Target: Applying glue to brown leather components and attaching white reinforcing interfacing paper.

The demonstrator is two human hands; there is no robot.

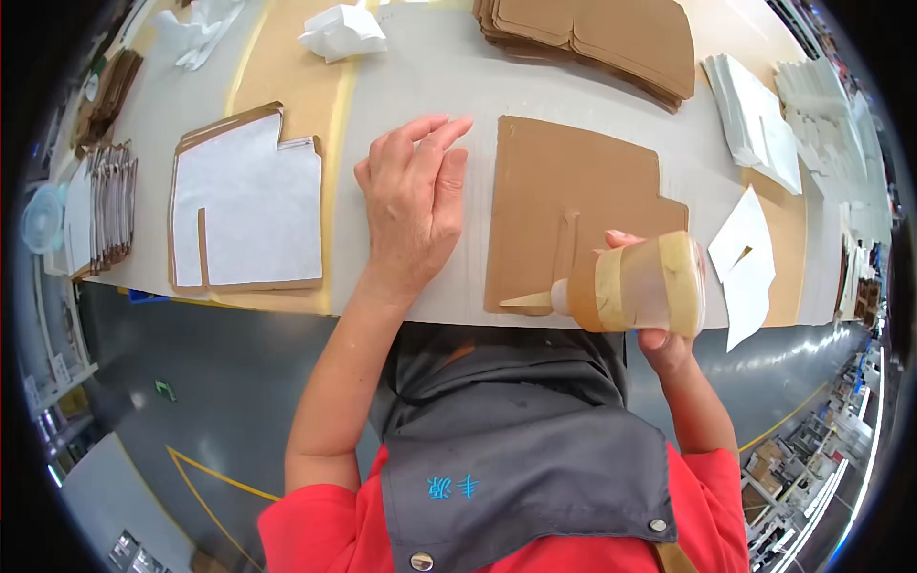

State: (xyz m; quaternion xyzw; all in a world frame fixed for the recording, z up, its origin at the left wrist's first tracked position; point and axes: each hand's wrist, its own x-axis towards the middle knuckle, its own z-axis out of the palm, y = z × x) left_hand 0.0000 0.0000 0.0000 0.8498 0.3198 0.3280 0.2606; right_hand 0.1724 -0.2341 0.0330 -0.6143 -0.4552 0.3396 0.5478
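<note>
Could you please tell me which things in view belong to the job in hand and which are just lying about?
Likely belonging to the job:
squeeze bottle, held in the right hand
brown panel beneath it
stack of brown panels
white-faced panel
stacked white sheets

Probably just lying about:
crumpled white paper
round clear plastic item, far left

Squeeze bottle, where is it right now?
In the head view, right of centre: the right hand holds the squeeze bottle, nozzle pointing left over the brown panel.

Factory workshop, worktable (420, 86), stacked brown panels (626, 38), yellow floor lines (224, 475), shelving (69, 386)
</note>
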